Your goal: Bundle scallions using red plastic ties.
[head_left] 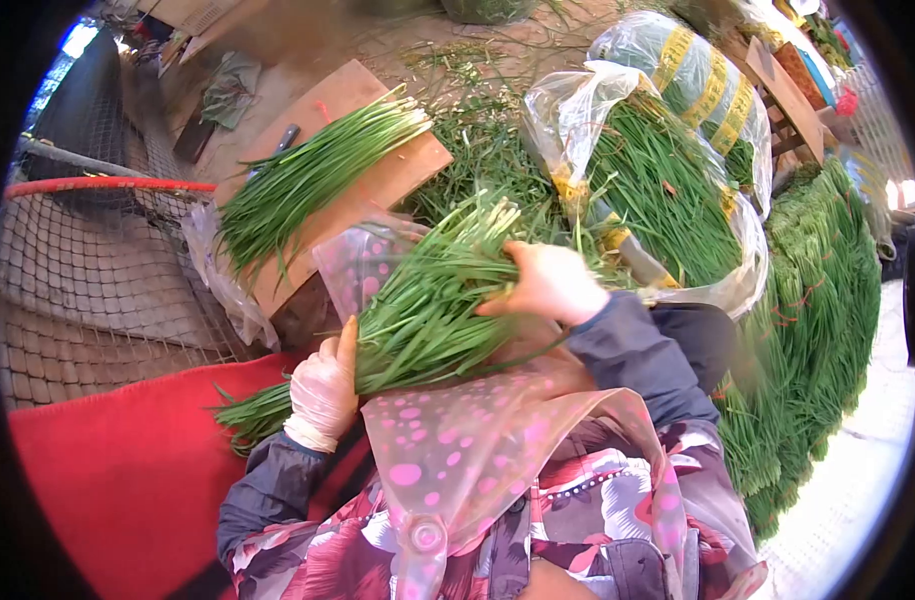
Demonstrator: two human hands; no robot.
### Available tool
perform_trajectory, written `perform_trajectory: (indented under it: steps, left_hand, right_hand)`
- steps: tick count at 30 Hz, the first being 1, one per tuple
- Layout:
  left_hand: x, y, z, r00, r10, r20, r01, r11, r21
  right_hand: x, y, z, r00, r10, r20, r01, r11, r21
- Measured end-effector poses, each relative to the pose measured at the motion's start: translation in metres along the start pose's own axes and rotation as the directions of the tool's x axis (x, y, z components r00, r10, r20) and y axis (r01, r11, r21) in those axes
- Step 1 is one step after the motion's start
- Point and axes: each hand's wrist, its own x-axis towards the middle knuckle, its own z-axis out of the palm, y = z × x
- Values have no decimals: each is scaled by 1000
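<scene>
A loose bunch of garlic chives (pixel 428 310) lies slantwise over my lap, its pale cut ends pointing up and to the right. My left hand (pixel 323 392), in a thin clear glove, is closed around the leafy lower end, and leaf tips stick out beyond it at the left. My right hand (pixel 553 283), slightly blurred, is closed at the right side of the bunch near the pale ends, thumb and fingers on some stalks. Under the bunch spreads a see-through apron with pink dots (pixel 478 420).
Ahead on the left, another chive bunch (pixel 318 175) rests on a wooden board (pixel 413 165) beside a dark handle (pixel 289 136). An open plastic bag (pixel 748 285) of chives stands at right, near a stacked chive pile (pixel 818 330). Scraps (pixel 483 150) litter the ground. Red cloth (pixel 128 470) lies at left.
</scene>
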Motion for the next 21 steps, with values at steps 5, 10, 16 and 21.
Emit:
perform_trajectory:
  steps: [5,10,16,21]
  left_hand:
    - [-3,1,-2,999,35,-31,-36,998,-41]
    - [-4,-4,-5,1000,-17,4,17,985,-170]
    - [-8,-17,-2,987,-100,123,125,969,-215]
    - [-4,-14,0,987,-114,113,136,967,-215]
  right_hand:
    - [15,-3,63,981,-166,-99,178,976,122]
    - [33,44,54,926,-158,-344,204,974,101]
    - [41,191,-16,684,674,-279,-112,475,873]
    - [26,79,-43,988,130,86,-148,615,775]
